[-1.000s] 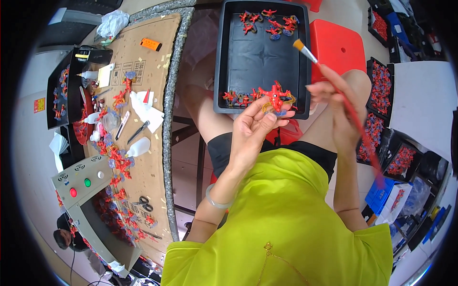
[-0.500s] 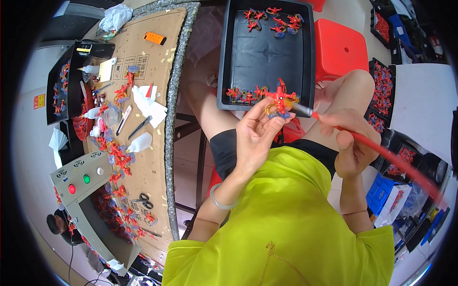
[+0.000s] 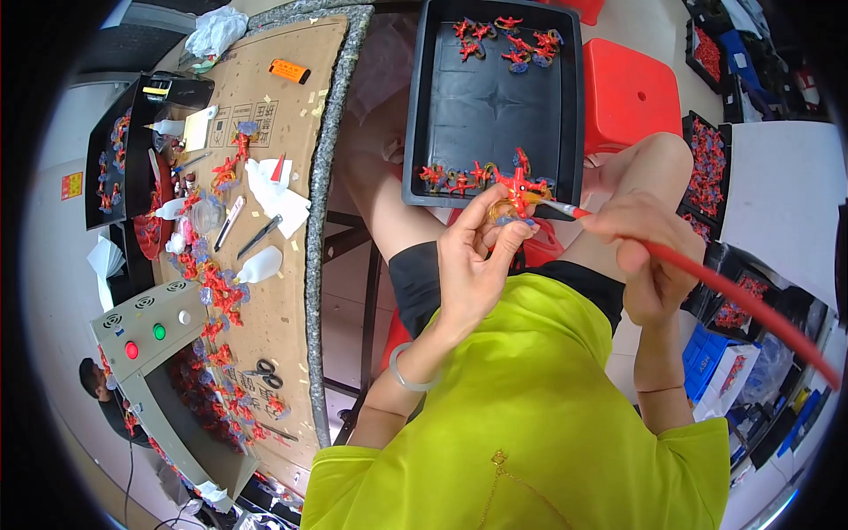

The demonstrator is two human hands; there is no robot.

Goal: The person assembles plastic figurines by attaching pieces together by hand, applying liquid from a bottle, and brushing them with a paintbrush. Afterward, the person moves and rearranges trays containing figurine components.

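My left hand (image 3: 475,265) pinches a small red figurine (image 3: 519,187) with a yellow and bluish clear base, above the near edge of a black tray (image 3: 486,124). In my right hand (image 3: 649,252) is a paintbrush with a long red handle (image 3: 746,305), slanting down to the right. The metal ferrule points left, and the brush tip meets the figurine's right side, or comes very close to it. Similar figurines (image 3: 459,181) sit in the tray's near left corner, and another cluster (image 3: 534,49) lies at its far end.
On my left is a cardboard-covered table (image 3: 287,327) with figurines, white squeeze bottles (image 3: 261,264), scissors (image 3: 268,374) and a grey machine (image 3: 150,331) with coloured buttons. A red stool (image 3: 632,93) stands beyond my right knee. Crates of red figurines (image 3: 707,159) line the right. Another person (image 3: 106,397) is behind the machine.
My right hand has shifted slightly, and the brush tip now lies lower and at a different angle on the figurine. My left hand has barely moved. The person behind the machine has shifted left.
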